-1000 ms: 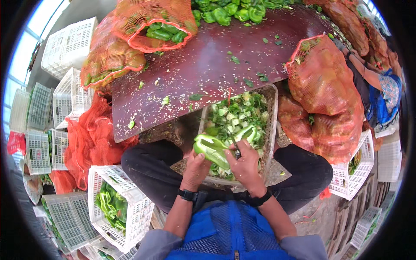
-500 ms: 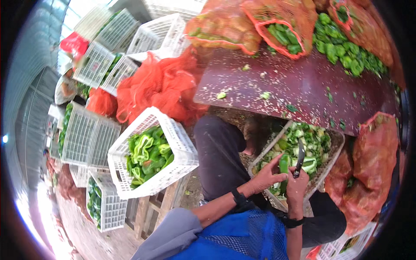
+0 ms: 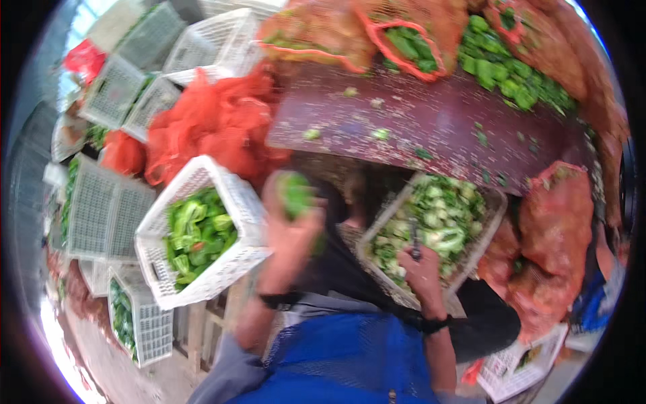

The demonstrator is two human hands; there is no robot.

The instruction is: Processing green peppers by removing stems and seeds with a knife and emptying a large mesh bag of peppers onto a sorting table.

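My left hand (image 3: 293, 236), smeared by motion, is closed around a green pepper (image 3: 294, 194) beside the right wall of a white plastic crate (image 3: 250, 210). Green pepper pieces (image 3: 196, 236) partly fill that crate. To the right, a small dark-handled knife (image 3: 414, 241) stands blade-up in my right hand (image 3: 425, 273), its fingers wrapped round the handle. That hand is above the near part of a shallow tray (image 3: 385, 213) full of pale and green pepper scraps (image 3: 449, 202).
A dark red board (image 3: 404, 128) scattered with seeds lies ahead, backed by orange mesh sacks (image 3: 323, 34) and loose green peppers (image 3: 508, 67). More full sacks (image 3: 558, 222) stand at right. Empty red netting (image 3: 215, 121) and stacked white crates (image 3: 111, 209) are on the left.
My left hand has gone left with the pepper, from beside the knife over the tray to the crate. My right hand keeps the knife over the tray. The whole view has shifted a little.
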